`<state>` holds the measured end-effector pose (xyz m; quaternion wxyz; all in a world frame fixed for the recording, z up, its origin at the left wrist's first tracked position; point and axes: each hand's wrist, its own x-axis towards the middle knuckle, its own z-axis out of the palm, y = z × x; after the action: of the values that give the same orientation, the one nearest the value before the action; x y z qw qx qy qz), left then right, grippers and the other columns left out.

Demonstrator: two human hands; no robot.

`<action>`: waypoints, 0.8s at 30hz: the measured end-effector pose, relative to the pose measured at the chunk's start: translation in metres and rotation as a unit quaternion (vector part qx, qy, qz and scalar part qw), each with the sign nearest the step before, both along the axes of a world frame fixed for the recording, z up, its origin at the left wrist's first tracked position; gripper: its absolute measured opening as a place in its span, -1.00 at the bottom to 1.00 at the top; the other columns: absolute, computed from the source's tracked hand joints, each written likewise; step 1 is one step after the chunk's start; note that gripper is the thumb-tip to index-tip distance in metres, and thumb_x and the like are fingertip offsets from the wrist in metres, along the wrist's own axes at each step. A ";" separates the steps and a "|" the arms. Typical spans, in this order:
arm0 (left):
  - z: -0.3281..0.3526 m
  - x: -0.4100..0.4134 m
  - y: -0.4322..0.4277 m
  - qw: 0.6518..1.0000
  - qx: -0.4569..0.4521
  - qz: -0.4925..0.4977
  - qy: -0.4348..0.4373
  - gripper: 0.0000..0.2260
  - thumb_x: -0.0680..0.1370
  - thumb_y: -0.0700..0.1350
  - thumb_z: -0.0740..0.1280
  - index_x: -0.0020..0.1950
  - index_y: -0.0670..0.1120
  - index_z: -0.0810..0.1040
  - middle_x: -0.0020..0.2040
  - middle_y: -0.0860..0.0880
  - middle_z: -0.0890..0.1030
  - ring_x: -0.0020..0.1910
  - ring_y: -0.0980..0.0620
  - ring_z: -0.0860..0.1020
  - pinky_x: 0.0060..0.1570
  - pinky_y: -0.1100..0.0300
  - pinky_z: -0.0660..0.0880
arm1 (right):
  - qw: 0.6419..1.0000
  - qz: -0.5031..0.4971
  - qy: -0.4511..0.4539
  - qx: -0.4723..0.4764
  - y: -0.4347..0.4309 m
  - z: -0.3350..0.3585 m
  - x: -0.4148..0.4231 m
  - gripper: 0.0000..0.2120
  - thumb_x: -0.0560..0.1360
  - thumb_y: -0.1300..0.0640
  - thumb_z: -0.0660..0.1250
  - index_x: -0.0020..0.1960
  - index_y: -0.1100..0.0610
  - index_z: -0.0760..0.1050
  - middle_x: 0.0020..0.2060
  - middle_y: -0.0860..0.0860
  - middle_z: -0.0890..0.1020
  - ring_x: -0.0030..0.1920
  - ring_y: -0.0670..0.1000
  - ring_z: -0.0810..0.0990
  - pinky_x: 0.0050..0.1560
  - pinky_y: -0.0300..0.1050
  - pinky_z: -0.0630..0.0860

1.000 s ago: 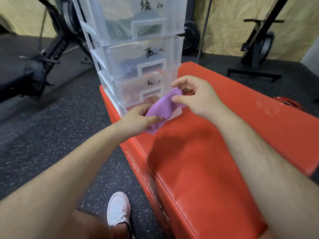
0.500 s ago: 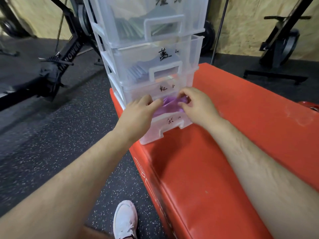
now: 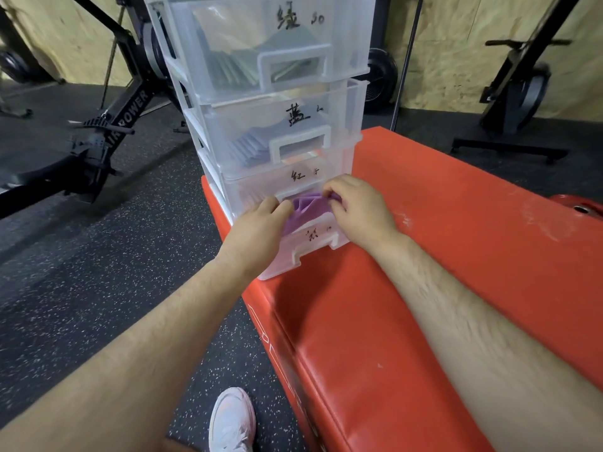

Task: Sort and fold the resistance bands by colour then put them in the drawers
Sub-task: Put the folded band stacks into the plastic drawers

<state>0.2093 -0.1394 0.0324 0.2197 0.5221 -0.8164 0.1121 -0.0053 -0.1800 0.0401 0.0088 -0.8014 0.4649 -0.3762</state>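
Note:
A clear plastic drawer unit stands on the left end of a red padded box. Its bottom drawer is pulled out toward me. A folded purple resistance band lies in the mouth of that drawer. My left hand pinches its left end and my right hand pinches its right end, both over the drawer's rim. Green bands show through the top drawer and blue ones through the second. The third drawer's contents are mostly hidden.
Dark speckled rubber floor lies left of the red box. A black air bike stands at the left, another machine at the back right. My white shoe is on the floor near the box's edge.
Both hands carried the purple band from in front of the drawers down into the open bottom drawer. My view has moved closer to the unit.

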 end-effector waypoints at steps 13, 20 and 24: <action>-0.001 0.004 -0.003 1.000 0.002 0.004 0.021 -0.71 0.46 -0.37 0.34 0.09 -0.10 0.43 -0.05 -0.12 0.49 -0.08 -0.21 0.50 -0.24 0.08 0.33 | 0.999 0.008 0.041 0.019 -0.002 -0.004 0.000 -0.81 0.46 0.33 0.29 -0.03 0.12 0.59 -0.04 -0.02 0.61 -0.02 0.03 0.56 -0.04 -0.15 0.42; -0.005 0.005 -0.002 0.999 0.027 0.011 0.025 -0.67 0.45 -0.37 0.31 0.17 -0.12 0.47 0.01 -0.12 0.52 0.02 -0.20 0.49 -0.12 -0.02 0.48 | 0.996 -0.011 0.055 0.065 -0.006 -0.013 -0.002 -0.77 0.47 0.28 0.30 0.05 0.13 0.65 0.04 0.00 0.65 0.08 0.09 0.59 0.09 -0.07 0.49; -0.002 0.006 0.001 0.999 0.021 -0.027 0.021 -0.75 0.54 -0.22 0.35 0.22 -0.18 0.53 0.07 -0.14 0.56 0.10 -0.23 0.52 0.07 -0.10 0.51 | 0.996 -0.043 0.057 0.055 0.007 -0.006 0.002 -0.71 0.46 0.15 0.27 0.11 0.06 0.66 0.09 -0.04 0.65 0.15 0.09 0.53 0.19 -0.01 0.46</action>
<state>0.2152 -0.1388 0.0301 0.2291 0.5066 -0.8275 0.0777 -0.0037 -0.1733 0.0343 0.0102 -0.7994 0.5184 -0.3034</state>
